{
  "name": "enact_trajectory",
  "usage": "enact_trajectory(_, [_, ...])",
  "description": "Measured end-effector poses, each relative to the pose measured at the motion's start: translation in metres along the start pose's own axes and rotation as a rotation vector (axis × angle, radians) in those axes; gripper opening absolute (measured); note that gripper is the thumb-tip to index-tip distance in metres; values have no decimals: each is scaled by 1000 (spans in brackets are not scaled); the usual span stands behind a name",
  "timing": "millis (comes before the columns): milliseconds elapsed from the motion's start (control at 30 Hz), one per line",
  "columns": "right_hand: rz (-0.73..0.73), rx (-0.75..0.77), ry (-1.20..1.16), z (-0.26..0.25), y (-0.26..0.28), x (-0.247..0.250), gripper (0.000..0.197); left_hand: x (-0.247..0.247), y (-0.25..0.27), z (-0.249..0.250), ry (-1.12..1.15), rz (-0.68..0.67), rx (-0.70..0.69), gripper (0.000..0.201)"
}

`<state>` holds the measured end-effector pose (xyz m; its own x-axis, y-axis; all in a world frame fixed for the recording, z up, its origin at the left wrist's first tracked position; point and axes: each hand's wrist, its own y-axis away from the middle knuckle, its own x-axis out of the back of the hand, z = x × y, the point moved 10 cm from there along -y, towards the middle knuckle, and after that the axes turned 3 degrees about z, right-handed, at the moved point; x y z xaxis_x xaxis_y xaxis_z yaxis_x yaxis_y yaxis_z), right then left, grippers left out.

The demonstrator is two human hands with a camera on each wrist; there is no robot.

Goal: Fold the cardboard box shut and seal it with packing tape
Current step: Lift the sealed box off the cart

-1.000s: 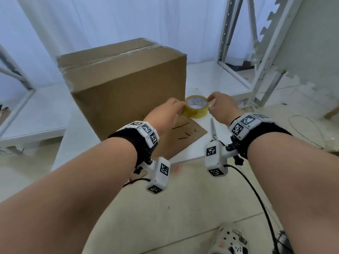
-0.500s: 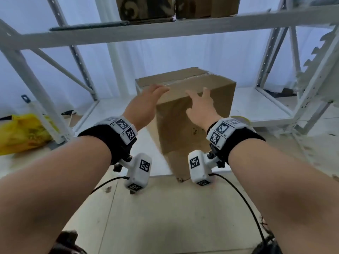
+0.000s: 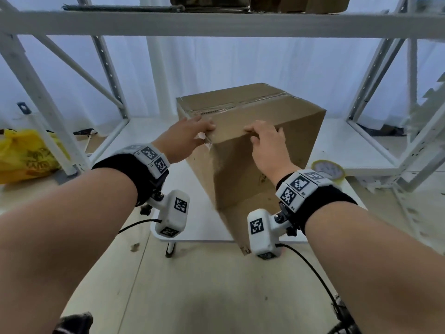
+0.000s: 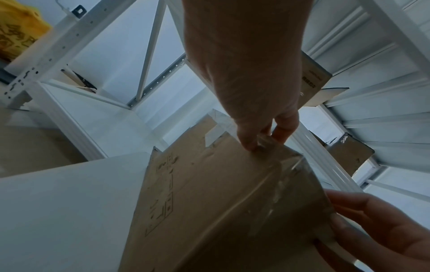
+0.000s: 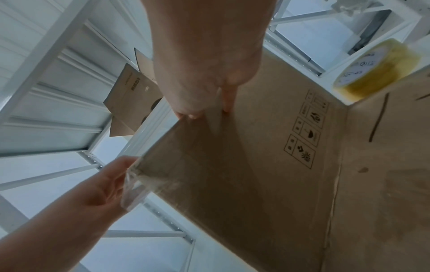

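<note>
A brown cardboard box (image 3: 265, 165) stands shut on the white table (image 3: 337, 201), with clear tape along its top seam. My left hand (image 3: 204, 131) holds the box's near top corner, fingers on top and thumb (image 4: 249, 141) on the side, where a loose end of clear tape (image 5: 130, 184) sticks out. Further right, my right hand (image 3: 252, 133) grips the near top edge with its thumb (image 5: 227, 103) on the front face. The yellowish packing tape roll (image 3: 328, 169) lies on the table right of the box; neither hand touches it.
A flat cardboard sheet (image 3: 243, 220) lies under the box's front. White metal shelving (image 3: 216, 22) surrounds the table, with boxes on its upper shelf. A yellow plastic bag (image 3: 26, 155) lies at far left. Camera cables hang from both wrists.
A second ago both hands held the tape roll. They let it go, rose to the box with fingers spread, and now hold its near top edge.
</note>
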<state>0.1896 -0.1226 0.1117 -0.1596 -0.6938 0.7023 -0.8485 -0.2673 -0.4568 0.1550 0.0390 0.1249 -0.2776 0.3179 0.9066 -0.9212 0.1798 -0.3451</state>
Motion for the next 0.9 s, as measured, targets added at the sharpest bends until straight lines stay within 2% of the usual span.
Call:
enact_trajectory(200, [34,57,-153,-5,-1,2,33,13,16,4,52,127,-60,29])
enact_trajectory(433, [-44,51,-346,-16,-1,-16,32,27,39,12,-18,161,-128,25])
enact_trajectory(667, [-131,83,-470,-29,-10,-37,42,38,57,10,-97,274,-114,25])
enact_trajectory(733, [-172,42,-532,-27,-13,-43,46,35,57,8,-90,276,-100,29])
enact_trajectory(833, [-204,-65,-652,-18,-15,-46,64,30,47,3,-71,278,-56,28])
enact_trajectory(900, [-229,-196,-780,-8,-10,-50,66,24,37,2,-79,254,-21,30])
